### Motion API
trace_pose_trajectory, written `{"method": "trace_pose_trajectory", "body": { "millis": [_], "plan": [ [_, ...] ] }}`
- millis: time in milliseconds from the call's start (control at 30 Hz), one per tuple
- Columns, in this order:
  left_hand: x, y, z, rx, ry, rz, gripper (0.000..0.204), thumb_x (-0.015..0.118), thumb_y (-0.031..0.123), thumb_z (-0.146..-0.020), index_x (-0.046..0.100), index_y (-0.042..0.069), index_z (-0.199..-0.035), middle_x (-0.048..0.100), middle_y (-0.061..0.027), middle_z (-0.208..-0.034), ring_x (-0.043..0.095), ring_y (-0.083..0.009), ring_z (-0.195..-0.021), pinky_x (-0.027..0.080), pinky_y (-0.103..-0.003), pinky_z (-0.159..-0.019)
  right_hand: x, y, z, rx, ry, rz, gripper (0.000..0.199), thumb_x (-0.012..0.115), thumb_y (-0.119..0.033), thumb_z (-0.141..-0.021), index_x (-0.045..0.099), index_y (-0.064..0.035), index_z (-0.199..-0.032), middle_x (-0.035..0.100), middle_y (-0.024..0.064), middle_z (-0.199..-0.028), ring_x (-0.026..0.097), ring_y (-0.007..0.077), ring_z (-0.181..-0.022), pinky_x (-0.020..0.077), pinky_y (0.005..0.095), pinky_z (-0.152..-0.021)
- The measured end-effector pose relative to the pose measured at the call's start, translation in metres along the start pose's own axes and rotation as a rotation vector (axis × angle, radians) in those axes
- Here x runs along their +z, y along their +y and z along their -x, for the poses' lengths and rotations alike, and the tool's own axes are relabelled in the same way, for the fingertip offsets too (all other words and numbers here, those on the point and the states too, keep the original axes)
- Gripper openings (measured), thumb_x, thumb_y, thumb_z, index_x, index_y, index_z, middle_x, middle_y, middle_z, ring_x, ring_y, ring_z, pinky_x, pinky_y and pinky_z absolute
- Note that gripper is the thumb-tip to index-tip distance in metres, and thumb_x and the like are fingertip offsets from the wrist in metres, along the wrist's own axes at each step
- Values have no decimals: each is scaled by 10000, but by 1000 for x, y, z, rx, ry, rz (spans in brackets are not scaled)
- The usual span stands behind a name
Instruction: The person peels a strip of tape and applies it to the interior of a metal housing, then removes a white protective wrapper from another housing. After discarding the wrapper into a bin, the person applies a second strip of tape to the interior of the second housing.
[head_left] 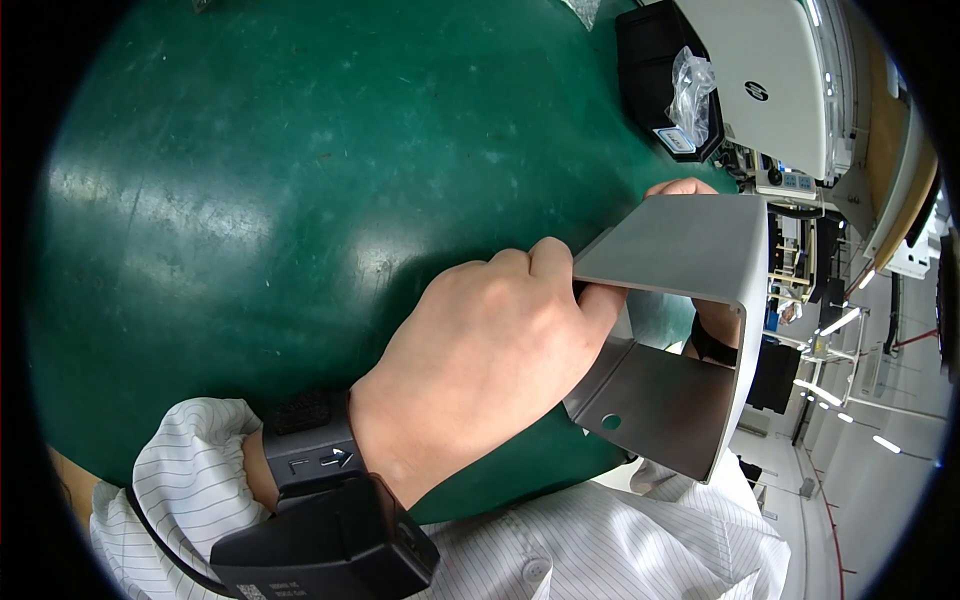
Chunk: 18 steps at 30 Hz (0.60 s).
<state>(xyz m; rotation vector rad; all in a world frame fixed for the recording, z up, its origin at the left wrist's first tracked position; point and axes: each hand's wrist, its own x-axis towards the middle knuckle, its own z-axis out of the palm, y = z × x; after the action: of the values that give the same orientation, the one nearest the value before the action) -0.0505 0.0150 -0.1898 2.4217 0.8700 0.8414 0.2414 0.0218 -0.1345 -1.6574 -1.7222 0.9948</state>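
- Holding up a grey bent sheet-metal part (pixel 672 240) between both hands: head view, the only view. The part stands tilted, open side toward the left hand (pixel 490 330), at the right side of the green table (pixel 250 130).
- Progress, done: the part is in hand, and its panels are already bent to shape. A round hole (pixel 610 422) shows in the lower panel, with nothing fitted in it.
- Progress, left: the part is not yet set down or released. Judged from this view, handling is under way; any further work on it cannot be determined.
- Left hand, pose: forearm enters from the lower left, back of hand upward, wrist nearly straight, with a black wrist device (pixel 320 540) beyond the striped sleeve (pixel 185 450).
- Left hand, fingers: curled close together, thumb tucked beneath the upper panel; assessed as pinching its near edge. Fingertips hidden.
- Right hand (pixel 684 187), pose: mostly behind the part; a few fingers show at the far edge of the upper panel.
- Right hand, fingers: bent at that edge; how tightly they close cannot be told.
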Motion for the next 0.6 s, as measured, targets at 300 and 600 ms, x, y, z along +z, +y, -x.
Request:
{"method": "trace_pose_trajectory", "body": {
  "millis": [300,600],
  "plan": [
    [-1,-1,0,28,66,-5,242,654,122,-824,676,57,-1056,493,-39,-698,585,-143,-595,501,-267,-478,-5,32,-10,-70,-79,-264,409,684,-370,-907,621,25,-990,661,139,-960,628,140,-819,513,258,-701],
    [3,-3,-1,25,68,33,254,653,111,-811,675,39,-1053,528,-67,-716,616,-166,-621,512,-281,-495,-42,38,-4,42,-68,-427,345,573,-255,-1007,570,9,-1230,679,151,-1124,680,184,-964,556,294,-821]
  ]
}}
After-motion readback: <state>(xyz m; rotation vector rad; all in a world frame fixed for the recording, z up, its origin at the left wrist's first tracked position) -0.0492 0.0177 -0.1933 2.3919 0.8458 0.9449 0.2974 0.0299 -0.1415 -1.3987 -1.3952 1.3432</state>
